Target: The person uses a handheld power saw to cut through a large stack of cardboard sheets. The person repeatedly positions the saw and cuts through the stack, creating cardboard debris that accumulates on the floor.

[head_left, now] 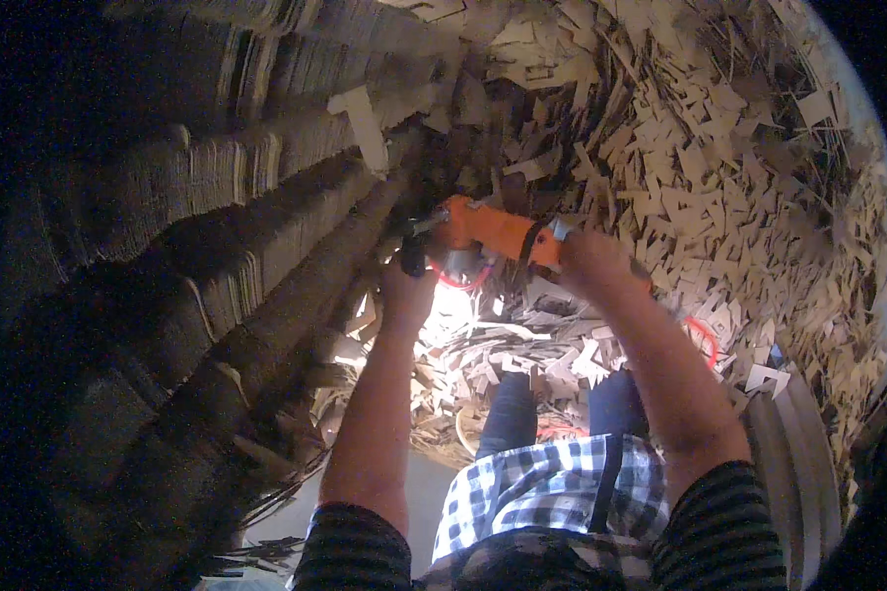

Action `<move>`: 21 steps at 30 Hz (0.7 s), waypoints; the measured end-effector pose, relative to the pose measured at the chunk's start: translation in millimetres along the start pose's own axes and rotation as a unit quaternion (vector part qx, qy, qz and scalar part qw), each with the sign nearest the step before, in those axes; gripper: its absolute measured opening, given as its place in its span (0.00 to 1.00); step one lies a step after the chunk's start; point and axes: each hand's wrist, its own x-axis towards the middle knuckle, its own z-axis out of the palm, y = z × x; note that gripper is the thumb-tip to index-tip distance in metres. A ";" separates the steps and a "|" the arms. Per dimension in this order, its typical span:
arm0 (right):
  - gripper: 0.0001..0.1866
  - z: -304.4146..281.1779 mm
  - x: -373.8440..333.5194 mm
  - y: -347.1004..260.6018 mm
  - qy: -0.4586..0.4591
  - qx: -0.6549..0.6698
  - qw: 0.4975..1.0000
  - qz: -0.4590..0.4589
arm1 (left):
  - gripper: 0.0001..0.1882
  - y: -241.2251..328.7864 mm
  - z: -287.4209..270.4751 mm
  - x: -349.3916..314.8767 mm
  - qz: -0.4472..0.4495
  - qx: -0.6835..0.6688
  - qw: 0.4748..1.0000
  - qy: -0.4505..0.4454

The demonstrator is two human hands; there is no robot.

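Observation:
Both my hands grip an orange handheld power tool (pixel 503 233), held roughly level with its head toward the stacked cardboard on the left. My left hand (pixel 407 288) is closed round a black side handle near the tool's head. Wrapped round the rear of the body is my right hand (pixel 593 264). A black band circles the orange casing, and a red hose (pixel 705 340) shows behind my right forearm. The head lies close to the dark lower edge of the tall cardboard stacks (pixel 251 167); whether it touches them I cannot tell.
Cut cardboard scraps (pixel 680 177) lie in a deep heap ahead and to the right, and round my legs. One pale strip (pixel 365 128) sticks out from the stacks. A bright patch of light (pixel 453 315) falls below the tool. Curved grey layers (pixel 793 463) stand at lower right.

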 end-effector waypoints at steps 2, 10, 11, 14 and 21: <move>0.12 -8.4 -9.2 6.4 0.002 -0.002 1.000 0.016 | 0.14 7.1 12.7 -5.4 -0.061 -0.028 0.997 -0.032; 0.12 74.2 -97.9 67.8 0.019 0.043 0.996 0.075 | 0.18 58.9 42.9 -38.2 -0.095 -0.023 0.976 -0.193; 0.12 86.7 -97.2 73.1 0.036 0.038 0.996 0.072 | 0.19 66.1 39.4 -41.9 -0.092 -0.011 0.975 -0.202; 0.11 97.8 -93.1 75.3 0.073 0.051 0.993 0.072 | 0.21 89.6 25.0 -44.2 -0.090 0.025 0.977 -0.189; 0.10 22.7 -31.9 32.8 0.064 0.086 0.994 0.023 | 0.19 63.3 2.1 -15.3 -0.111 0.065 0.989 -0.074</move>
